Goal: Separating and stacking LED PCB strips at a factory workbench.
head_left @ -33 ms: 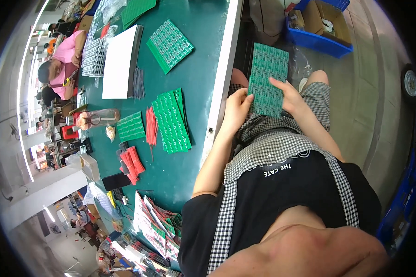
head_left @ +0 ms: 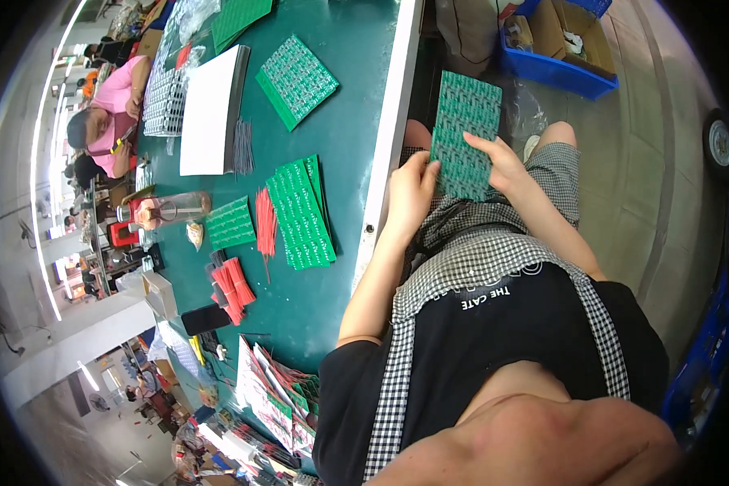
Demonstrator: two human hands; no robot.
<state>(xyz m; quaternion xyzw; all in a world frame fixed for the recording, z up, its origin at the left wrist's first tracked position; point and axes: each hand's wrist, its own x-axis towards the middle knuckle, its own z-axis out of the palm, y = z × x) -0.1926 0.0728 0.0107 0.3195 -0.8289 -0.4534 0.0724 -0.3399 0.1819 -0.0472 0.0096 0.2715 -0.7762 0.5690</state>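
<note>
While both hands grip green board (head_left: 464, 134), table edge (head_left: 387, 138) adjoins.

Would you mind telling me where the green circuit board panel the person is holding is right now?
In the head view, the green circuit board panel sits over the person's lap, right of the table's white edge, gripped between the left hand and right hand.
</note>
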